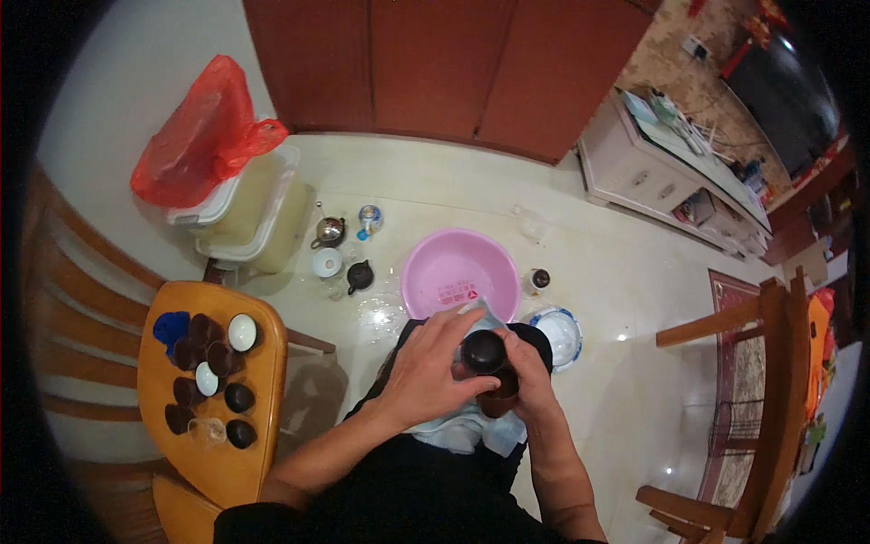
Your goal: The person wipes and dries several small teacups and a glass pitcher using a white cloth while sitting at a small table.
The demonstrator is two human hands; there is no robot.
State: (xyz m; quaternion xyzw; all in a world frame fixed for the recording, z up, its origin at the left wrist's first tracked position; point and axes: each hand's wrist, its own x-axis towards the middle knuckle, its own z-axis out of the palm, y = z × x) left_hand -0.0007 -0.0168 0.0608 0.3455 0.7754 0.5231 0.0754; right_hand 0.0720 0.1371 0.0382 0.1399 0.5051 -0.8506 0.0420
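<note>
Over the lap, my left hand (428,360) and my right hand (533,370) hold a small dark round cup (484,351) between them. Below it a brown cup (498,400) sits against my right hand. A pale cloth (452,432) lies across the lap, and part of it rises between the hands. Just beyond the knees stands a pink plastic basin (459,265). On the wooden chair seat (265,401) at the left are several dark cups, a white cup (242,332), a smaller white cup (206,379) and a clear glass cup (207,432).
Teapots (360,276), a white dish (327,262) and a blue-and-white piece (370,217) stand on the wet floor left of the basin. Right of it are a jar (538,279) and a blue-rimmed bowl (559,338). Plastic boxes (272,231) carry a red bag (204,143).
</note>
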